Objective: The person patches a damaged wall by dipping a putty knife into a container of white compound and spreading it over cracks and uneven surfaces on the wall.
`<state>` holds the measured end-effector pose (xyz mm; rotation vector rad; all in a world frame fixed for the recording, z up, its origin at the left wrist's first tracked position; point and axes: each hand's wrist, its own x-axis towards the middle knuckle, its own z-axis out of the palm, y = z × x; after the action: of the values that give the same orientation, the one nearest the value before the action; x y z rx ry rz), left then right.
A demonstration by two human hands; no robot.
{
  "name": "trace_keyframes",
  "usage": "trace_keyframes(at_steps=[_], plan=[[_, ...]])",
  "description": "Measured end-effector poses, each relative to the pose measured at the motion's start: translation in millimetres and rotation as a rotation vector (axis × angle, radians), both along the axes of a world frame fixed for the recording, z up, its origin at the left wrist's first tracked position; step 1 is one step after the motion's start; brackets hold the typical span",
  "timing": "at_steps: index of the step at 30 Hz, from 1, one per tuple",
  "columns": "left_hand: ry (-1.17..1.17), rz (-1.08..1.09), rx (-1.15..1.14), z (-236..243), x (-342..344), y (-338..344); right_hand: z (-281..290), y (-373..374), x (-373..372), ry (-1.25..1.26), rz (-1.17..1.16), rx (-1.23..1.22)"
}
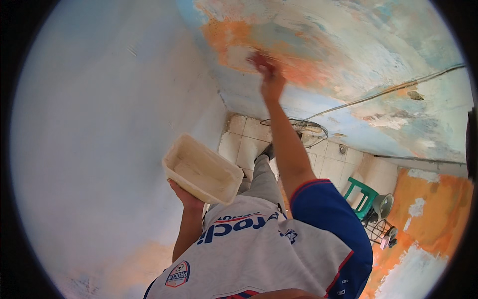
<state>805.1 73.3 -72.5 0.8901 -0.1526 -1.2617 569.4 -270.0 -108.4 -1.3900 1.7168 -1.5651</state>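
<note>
My left hand [185, 195] grips a cream rectangular plastic tub [226, 175] by its near left side, at waist height. The tub is tilted, and its inside looks coated with a pale residue. My right arm stretches up to the patchy wall [303, 47], which shows orange, pale blue and white areas. At the orange part, my right hand [272, 85] is closed on a small dark red thing [261, 61]. Motion blurs this thing, so I cannot make out its kind or whether it touches the wall.
A smooth pale blue wall [109, 114] meets the patchy one at a corner. Cables [378, 93] cross the patchy wall, and a black cable coil [318, 130] lies low by it. Right of me stand a green plastic stool [367, 199] and a fan-like object [382, 205] on the tiled floor [238, 140].
</note>
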Motion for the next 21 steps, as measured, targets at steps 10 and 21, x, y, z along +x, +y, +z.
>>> trace_keyframes(at_steps=[10,21], plan=[[0.050,-0.050,-0.004,-10.4,-13.9,-11.1,-39.1,98.5,-167.1,0.074,-0.122,0.134],[-0.007,-0.095,0.005,0.3,-12.2,-10.3,-46.4,23.8,-122.8,0.192,-0.092,-0.061]])
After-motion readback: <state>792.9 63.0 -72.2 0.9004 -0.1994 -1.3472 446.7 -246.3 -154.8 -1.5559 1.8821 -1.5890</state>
